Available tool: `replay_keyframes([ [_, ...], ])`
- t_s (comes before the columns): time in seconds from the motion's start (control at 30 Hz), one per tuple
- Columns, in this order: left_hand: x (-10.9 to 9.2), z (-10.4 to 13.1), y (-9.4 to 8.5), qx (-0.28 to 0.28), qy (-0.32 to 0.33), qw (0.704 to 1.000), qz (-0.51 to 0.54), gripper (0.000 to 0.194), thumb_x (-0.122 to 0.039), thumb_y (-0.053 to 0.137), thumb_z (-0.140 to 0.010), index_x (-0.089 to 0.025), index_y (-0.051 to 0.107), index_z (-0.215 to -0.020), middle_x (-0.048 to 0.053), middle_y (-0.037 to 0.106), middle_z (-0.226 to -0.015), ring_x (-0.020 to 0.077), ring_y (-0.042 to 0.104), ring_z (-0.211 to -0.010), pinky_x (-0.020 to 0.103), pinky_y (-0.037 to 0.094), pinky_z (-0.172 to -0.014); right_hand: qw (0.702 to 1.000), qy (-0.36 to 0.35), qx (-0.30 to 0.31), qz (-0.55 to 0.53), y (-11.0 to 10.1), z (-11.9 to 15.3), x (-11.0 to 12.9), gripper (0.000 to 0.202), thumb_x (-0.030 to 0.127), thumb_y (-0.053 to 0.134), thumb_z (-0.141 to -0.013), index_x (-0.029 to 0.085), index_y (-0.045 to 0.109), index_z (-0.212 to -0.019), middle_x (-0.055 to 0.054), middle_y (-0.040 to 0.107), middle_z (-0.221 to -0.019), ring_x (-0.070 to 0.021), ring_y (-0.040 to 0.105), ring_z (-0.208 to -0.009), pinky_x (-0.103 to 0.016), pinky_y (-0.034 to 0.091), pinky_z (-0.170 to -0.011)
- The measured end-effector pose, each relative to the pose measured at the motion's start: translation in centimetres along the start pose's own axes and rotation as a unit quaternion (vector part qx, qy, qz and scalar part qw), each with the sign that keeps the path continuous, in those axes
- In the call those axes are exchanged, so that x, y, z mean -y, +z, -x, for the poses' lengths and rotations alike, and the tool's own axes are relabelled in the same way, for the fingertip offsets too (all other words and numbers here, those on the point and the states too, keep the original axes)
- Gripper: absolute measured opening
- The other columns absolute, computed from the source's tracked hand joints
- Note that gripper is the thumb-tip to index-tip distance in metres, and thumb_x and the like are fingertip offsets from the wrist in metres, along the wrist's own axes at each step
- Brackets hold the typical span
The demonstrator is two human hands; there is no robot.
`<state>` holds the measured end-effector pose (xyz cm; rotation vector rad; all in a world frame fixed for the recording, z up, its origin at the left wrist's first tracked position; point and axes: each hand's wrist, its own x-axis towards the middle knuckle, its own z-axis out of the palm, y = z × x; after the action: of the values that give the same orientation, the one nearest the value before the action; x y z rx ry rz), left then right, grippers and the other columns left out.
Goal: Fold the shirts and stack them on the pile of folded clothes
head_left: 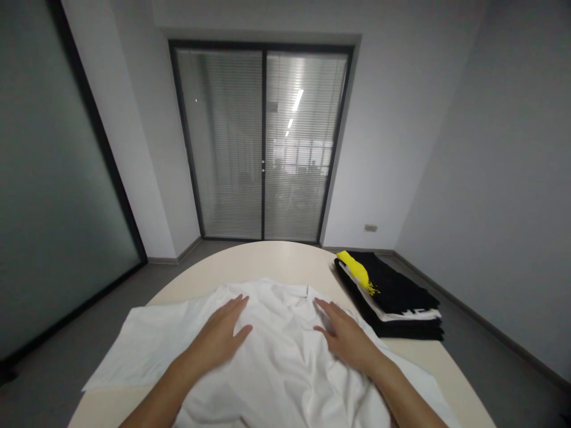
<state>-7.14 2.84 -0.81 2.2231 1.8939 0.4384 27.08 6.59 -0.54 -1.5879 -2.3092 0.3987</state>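
Observation:
A white T-shirt (276, 339) lies spread over the near part of the table, its neckline at the far side and creases running down its middle. One sleeve stretches out to the left. My left hand (225, 333) rests on the shirt left of the neckline, fingers extended and thumb apart. On the other side, my right hand (341, 333) lies on the cloth just right of the collar, its fingers also stretched out. Neither hand grips the fabric. My right forearm partly covers the right sleeve, and the shirt's lower end runs out of view.
At the table's right edge sits a stack of folded clothes (397, 291), mostly black, with a yellow print on top. The pale round-ended table (267, 258) stands before a glass door with blinds (263, 142). A frosted glass panel (53, 178) stands at the left.

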Motion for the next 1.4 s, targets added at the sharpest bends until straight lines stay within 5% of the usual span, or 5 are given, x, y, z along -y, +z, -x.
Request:
replay_keyframes([
  [0.17, -1.0, 1.0, -1.7, 0.117, -0.019, 0.993, -0.017, 0.066, -0.051, 0.052, -0.090, -0.022, 0.047, -0.149, 0.011, 0.026, -0.163, 0.0335, 0.018, -0.152, 0.051, 0.022, -0.121, 0.995, 0.061, -0.081, 0.010, 0.3, -1.3, -1.0, 0.064, 0.042, 0.043, -0.097, 0.009, 0.038, -0.152, -0.020, 0.047, -0.150, -0.0288, 0.047, -0.136, -0.040, 0.036, -0.112],
  [0.4, -1.7, 1.5, -2.6, 0.057, 0.029, 0.998, -0.004, 0.032, -0.035, 0.052, -0.088, -0.020, 0.066, -0.112, 0.012, 0.059, -0.139, 0.0270, 0.051, -0.133, 0.039, 0.038, -0.113, 0.989, 0.123, -0.082, 0.018, -1.4, -2.3, -0.7, 0.032, 0.031, 0.054, -0.089, 0.014, 0.071, -0.111, -0.013, 0.071, -0.103, -0.0245, 0.068, -0.093, -0.031, 0.047, -0.082],
  [0.67, -0.5, 1.0, -0.1, 0.086, -0.070, 0.993, -0.035, 0.077, -0.060, 0.042, -0.092, -0.022, 0.029, -0.157, 0.010, 0.014, -0.166, 0.0420, 0.004, -0.151, 0.060, 0.015, -0.120, 0.978, 0.151, -0.112, -0.087, -4.0, -6.0, 0.2, 0.027, 0.034, 0.051, -0.092, 0.017, 0.071, -0.096, -0.007, 0.072, -0.075, -0.0196, 0.067, -0.068, -0.029, 0.046, -0.068],
  [0.87, 2.3, -0.4, -0.3, 0.059, -0.059, 0.996, -0.029, 0.083, -0.061, 0.042, -0.092, -0.015, 0.024, -0.159, 0.015, 0.011, -0.165, 0.0395, 0.005, -0.151, 0.053, 0.013, -0.122, 0.961, 0.142, -0.211, -0.105, -4.1, -10.7, -0.4, 0.036, 0.024, 0.039, -0.095, 0.012, 0.060, -0.122, -0.013, 0.071, -0.108, -0.0215, 0.067, -0.099, -0.030, 0.047, -0.088],
  [1.4, 1.0, -1.4, 0.1, 0.055, -0.079, 0.994, -0.060, 0.075, -0.066, 0.035, -0.092, -0.028, 0.032, -0.156, 0.009, 0.015, -0.166, 0.0409, 0.002, -0.152, 0.062, 0.006, -0.119, 0.987, 0.080, 0.044, 0.130, 1.1, -11.0, 1.4, 0.050, 0.035, 0.039, -0.099, 0.022, 0.048, -0.145, -0.014, 0.040, -0.156, -0.0357, 0.035, -0.142, -0.053, 0.032, -0.109],
])
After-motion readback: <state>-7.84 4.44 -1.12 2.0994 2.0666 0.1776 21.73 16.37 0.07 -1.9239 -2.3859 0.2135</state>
